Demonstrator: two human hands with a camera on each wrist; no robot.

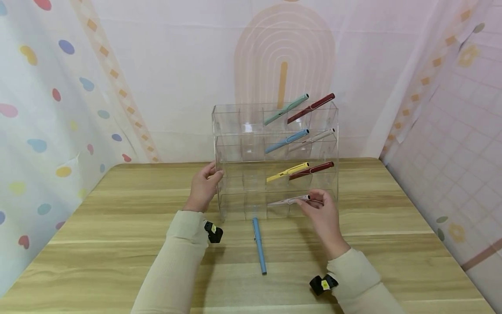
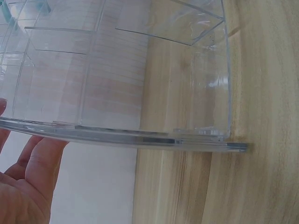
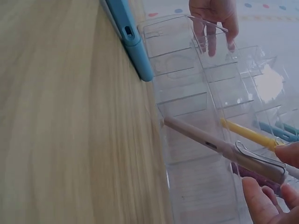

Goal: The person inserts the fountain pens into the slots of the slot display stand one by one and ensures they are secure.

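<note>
A clear acrylic pen rack with stepped rows of compartments stands upright on the table. At its left side edge my left hand grips the side panel, with the fingers on the outer face in the left wrist view. My right hand is at the bottom row, thumb and fingers around the clip end of a pale pinkish-grey pen. That pen leans in a bottom compartment, its other end low in the rack. In front of the rack, a blue pen lies on the wooden table.
Higher in the rack lean a mint green pen, dark red pens, a light blue pen, a whitish pen and a yellow pen. Patterned curtains enclose the wooden table at the back and sides.
</note>
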